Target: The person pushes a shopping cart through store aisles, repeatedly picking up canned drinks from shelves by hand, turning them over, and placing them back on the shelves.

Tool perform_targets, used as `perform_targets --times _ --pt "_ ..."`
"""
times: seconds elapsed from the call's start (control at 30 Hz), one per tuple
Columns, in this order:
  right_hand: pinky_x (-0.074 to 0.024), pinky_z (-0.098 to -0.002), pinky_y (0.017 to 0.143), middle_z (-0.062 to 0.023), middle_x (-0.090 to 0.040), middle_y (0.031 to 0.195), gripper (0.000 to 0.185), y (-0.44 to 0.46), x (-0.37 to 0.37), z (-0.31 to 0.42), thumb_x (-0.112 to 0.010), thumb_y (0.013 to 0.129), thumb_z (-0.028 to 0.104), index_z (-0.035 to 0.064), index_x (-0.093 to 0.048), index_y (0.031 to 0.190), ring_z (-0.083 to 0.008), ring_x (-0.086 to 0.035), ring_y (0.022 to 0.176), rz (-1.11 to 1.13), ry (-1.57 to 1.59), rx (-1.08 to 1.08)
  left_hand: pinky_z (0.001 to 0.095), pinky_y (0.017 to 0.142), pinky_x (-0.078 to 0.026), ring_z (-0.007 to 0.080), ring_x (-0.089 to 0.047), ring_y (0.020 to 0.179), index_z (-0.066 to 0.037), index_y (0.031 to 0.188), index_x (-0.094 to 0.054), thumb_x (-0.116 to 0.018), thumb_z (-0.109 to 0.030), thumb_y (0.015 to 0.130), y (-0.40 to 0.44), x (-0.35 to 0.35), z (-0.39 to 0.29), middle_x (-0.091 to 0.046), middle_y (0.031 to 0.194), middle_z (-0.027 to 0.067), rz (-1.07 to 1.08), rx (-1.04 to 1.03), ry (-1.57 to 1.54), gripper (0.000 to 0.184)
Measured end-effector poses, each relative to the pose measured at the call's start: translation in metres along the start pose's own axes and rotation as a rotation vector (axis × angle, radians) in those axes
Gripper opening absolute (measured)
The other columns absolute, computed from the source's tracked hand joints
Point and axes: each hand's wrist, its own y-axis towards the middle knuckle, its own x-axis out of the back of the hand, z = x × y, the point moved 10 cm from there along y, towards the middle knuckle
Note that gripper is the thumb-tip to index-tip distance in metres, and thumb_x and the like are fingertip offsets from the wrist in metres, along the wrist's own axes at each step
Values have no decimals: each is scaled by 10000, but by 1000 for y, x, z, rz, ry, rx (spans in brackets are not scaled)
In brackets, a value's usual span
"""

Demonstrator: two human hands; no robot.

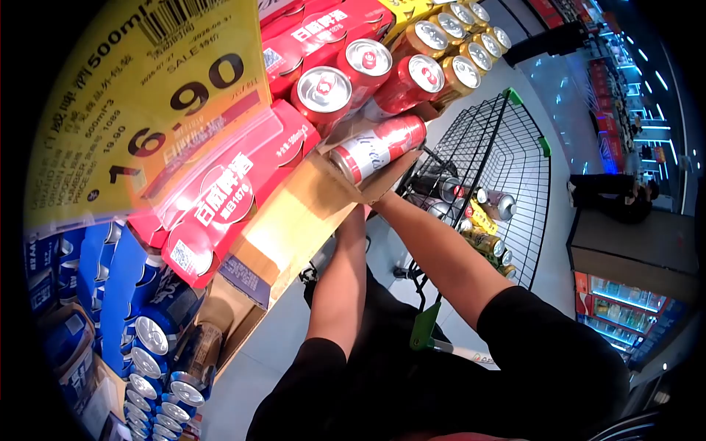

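Both my forearms reach up to the edge of a cardboard tray (290,217). My left hand (356,218) and my right hand (382,202) show only at the wrists, close together under the tray's corner. Cardboard hides their fingers, so I cannot see what they grip. Just above them, a red and white beer can (379,149) lies on its side in the tray's corner. Upright red cans (322,92) stand beyond it. A red beer multipack (235,192) sits along the tray to the left.
A yellow price sign (147,110) covers the upper left. Blue cans (151,334) fill the lower left, gold cans (430,37) the top. A wire shopping cart (526,198) holding several cans and bottles stands at right. Farther off is a person (614,195) near drink fridges (621,312).
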Motion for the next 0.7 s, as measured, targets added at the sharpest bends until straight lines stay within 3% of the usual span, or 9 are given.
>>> perform_targets --times 0.17,0.27,0.3,0.37,0.47,0.5,0.57,0.63,0.7 --pt "-410 -436 1009 -154 -593 1267 464 3 1 8 -645 786 387 94 -669 1144 -338 -520 1216 106 139 52 532 1087 -343 323 -400 1338 -85 1429 -365 -493 -393 946 3 11 3 -398 1458 124 3 25 -26 588" --pt "-385 -448 1041 -153 -580 1287 482 -2 13 26 -640 788 414 96 -669 1149 -341 -497 1242 265 497 131 553 1086 -340 337 -389 1348 -83 1440 -350 -495 -381 945 8 18 1 -381 1471 131 15 48 -28 596" --pt "-376 -452 1051 -152 -576 1293 489 -11 24 33 -638 788 423 96 -669 1150 -342 -490 1251 362 318 111 560 1086 -339 341 -385 1351 -83 1444 -344 -495 -377 945 10 21 1 -375 1475 133 17 60 -35 599" --pt "-411 -504 1010 -151 -617 1214 501 -48 77 55 -665 774 443 73 -680 1111 -372 -539 1183 580 -369 51 574 1085 -337 350 -378 1358 -82 1452 -334 -497 -369 944 15 33 3 -364 1483 138 9 89 -54 605" --pt "-469 -474 895 -148 -632 1000 364 -96 150 102 -678 796 366 44 -682 966 -344 -587 1002 459 -444 255 596 1085 -333 363 -368 1368 -81 1463 -318 -498 -356 943 29 104 7 -348 1496 145 -98 190 -188 615" --pt "-477 -464 865 -138 -629 939 278 -116 179 120 -683 812 284 37 -667 940 -338 -592 929 283 -352 364 448 1126 -319 316 -365 1379 -32 1413 -375 -531 -348 950 -32 58 6 -472 1400 121 -655 -1 -8 582" --pt "-485 -411 860 -131 -638 936 197 -157 228 145 -675 835 187 25 -651 945 -310 -606 930 259 22 364 450 1108 -336 303 -403 1351 -12 1417 -335 -510 -331 950 -70 32 17 -466 1398 133 -643 98 387 593" --pt "-494 -396 839 -139 -659 934 176 -204 273 127 -664 836 144 23 -648 962 -310 -623 948 155 233 116 440 1082 -358 292 -452 1301 5 1388 -360 -469 -297 964 -91 6 37 -478 1379 141 -471 281 715 533" --pt "-492 -385 851 -133 -659 934 179 -261 324 72 -665 838 151 24 -648 963 -310 -622 951 -162 49 25 429 1052 -380 290 -502 1245 3 1372 -402 -525 -289 950 -109 -51 56 -531 1317 148 -291 335 964 527"
